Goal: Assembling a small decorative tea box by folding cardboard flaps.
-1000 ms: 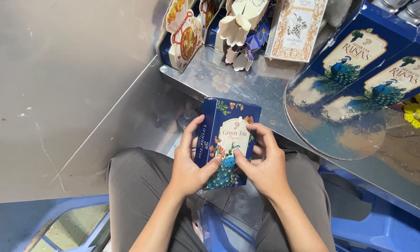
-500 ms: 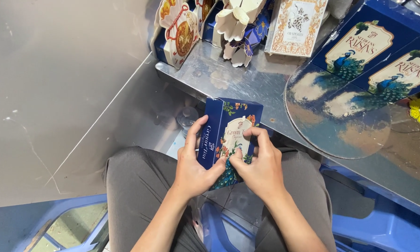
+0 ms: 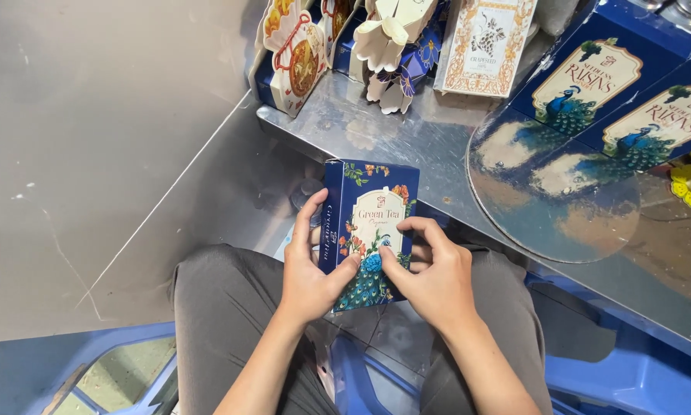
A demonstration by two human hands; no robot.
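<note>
The dark blue box (image 3: pixel 368 230) is gripped by the left hand (image 3: pixel 308 269); a small blue ornament (image 3: pixel 372 263) is pinched by the right hand (image 3: pixel 430 277). Crooked placement is risked if the box tilts.

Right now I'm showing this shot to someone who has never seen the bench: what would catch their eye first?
First, the dark blue box with a peacock picture, held over the lap between the left hand and the right hand, both thumbs pressing a small blue piece on its front. Next, two larger blue peacock boxes at upper right, mirrored in the shiny metal table.
</note>
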